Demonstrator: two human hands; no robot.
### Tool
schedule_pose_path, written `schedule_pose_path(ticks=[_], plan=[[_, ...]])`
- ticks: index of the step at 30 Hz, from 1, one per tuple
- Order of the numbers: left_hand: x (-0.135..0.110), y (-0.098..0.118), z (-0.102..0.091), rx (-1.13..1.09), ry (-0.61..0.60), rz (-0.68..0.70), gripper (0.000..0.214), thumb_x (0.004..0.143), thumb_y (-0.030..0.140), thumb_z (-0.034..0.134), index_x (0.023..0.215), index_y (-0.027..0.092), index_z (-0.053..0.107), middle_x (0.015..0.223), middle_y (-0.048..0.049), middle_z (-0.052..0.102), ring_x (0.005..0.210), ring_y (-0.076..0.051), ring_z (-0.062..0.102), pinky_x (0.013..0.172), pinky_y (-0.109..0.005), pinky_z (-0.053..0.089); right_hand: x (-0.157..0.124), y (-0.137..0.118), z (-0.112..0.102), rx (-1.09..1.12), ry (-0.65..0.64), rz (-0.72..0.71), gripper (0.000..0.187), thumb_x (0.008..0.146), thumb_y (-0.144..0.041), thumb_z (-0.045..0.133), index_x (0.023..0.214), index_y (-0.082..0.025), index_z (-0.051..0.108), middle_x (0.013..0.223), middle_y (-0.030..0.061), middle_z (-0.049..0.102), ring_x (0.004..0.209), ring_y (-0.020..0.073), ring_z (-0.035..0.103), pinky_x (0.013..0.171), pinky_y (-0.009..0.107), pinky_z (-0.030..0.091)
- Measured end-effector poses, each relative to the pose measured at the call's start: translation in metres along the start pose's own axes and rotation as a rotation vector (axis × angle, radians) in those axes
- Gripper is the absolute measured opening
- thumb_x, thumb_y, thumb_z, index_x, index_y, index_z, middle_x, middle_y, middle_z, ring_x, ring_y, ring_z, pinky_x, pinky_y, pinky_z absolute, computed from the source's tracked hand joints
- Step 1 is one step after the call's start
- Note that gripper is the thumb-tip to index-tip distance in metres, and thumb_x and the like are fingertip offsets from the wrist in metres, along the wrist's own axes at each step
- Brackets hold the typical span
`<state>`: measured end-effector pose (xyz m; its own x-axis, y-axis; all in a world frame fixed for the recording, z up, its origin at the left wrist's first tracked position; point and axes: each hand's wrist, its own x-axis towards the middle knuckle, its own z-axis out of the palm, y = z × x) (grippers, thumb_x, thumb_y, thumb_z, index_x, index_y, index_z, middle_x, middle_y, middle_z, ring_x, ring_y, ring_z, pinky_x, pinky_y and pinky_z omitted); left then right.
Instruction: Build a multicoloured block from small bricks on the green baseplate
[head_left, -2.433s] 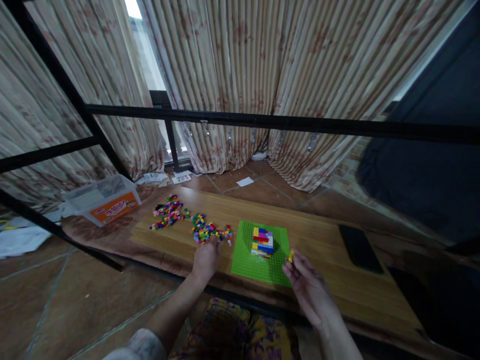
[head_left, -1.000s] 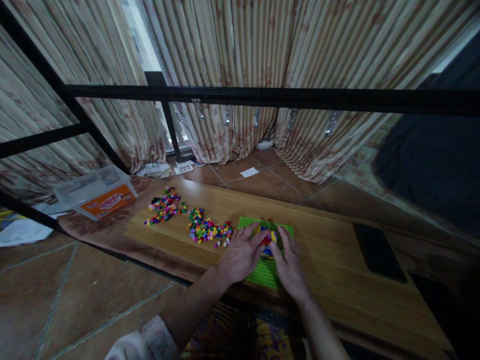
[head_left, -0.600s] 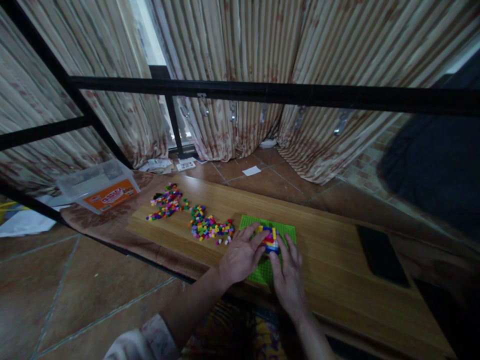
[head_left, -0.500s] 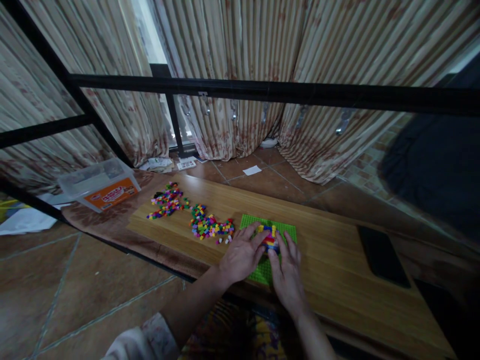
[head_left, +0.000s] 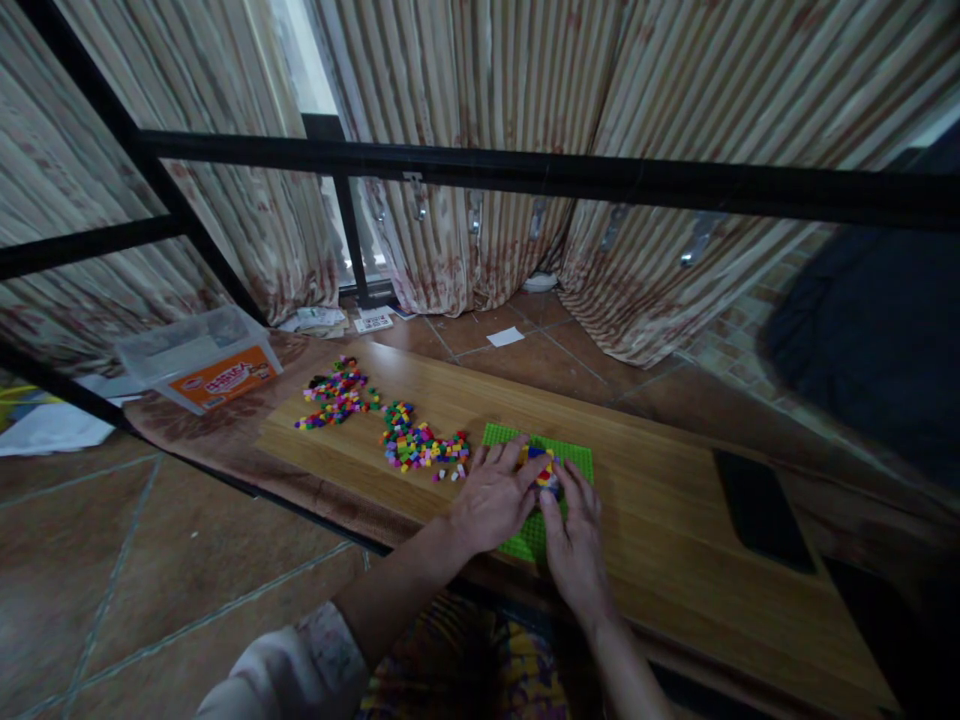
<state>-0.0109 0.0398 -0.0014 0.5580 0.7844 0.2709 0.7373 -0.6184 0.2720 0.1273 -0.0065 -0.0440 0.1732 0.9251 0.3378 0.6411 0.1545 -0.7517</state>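
A small stack of toy building bricks [head_left: 547, 474], blue, yellow, red and white where it shows, sits on a green studded baseplate [head_left: 525, 543]. My left hand [head_left: 491, 497] reaches over it from the left, its fingers bent against the bricks and covering part of them. From the right, my right hand [head_left: 577, 535] grips the stack's near and right sides between thumb and fingers. The fingers hide much of the stack, so its full shape cannot be made out.
Loose colourful bricks [head_left: 420, 446] lie left of the baseplate, with another pile [head_left: 335, 393] farther left on the wooden board [head_left: 645, 500]. A clear plastic box [head_left: 202, 350] with an orange label stands at the left. A dark phone-like slab [head_left: 763, 510] lies at the right.
My left hand has shifted slightly right and farther over the stack, covering more of it. My right hand stays at the stack's right side. The view has tilted slightly.
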Motion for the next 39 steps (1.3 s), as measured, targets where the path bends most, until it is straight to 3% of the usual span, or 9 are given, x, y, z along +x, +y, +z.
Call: schedule_pose_path(ticks=[16,33,39], plan=[[-0.004,0.002,0.000,-0.007,-0.003,0.007,0.053,0.088,0.025,0.047,0.139,0.035,0.036,0.146,-0.0068,0.035,0.120,-0.029,0.042,0.098,-0.052,0.035,-0.004,-0.002,0.007,0.139,0.012,0.041,0.049,0.092,-0.047,0.038,0.135,-0.024,0.042,0.142,0.0100,0.039,0.132,0.0232,0.034,0.109,0.049,0.027],[-0.004,0.014,0.003,0.181,0.008,0.017,0.043,0.092,0.028,0.041,0.135,0.026,0.042,0.142,-0.0095,0.041,0.127,-0.032,0.037,0.104,-0.065,0.025,-0.002,-0.002,-0.002,0.141,-0.044,0.087,0.047,0.092,-0.046,0.037,0.132,-0.024,0.046,0.141,0.0096,0.039,0.133,0.0223,0.033,0.111,0.047,0.027],[-0.002,0.014,0.008,0.274,-0.020,0.076,0.043,0.092,0.032,0.044,0.133,0.019,0.044,0.140,-0.0120,0.044,0.128,-0.031,0.036,0.105,-0.064,0.025,0.020,0.008,-0.009,0.148,-0.013,0.106,0.047,0.092,-0.049,0.035,0.127,-0.022,0.050,0.135,0.0100,0.048,0.127,0.0221,0.041,0.108,0.046,0.030]])
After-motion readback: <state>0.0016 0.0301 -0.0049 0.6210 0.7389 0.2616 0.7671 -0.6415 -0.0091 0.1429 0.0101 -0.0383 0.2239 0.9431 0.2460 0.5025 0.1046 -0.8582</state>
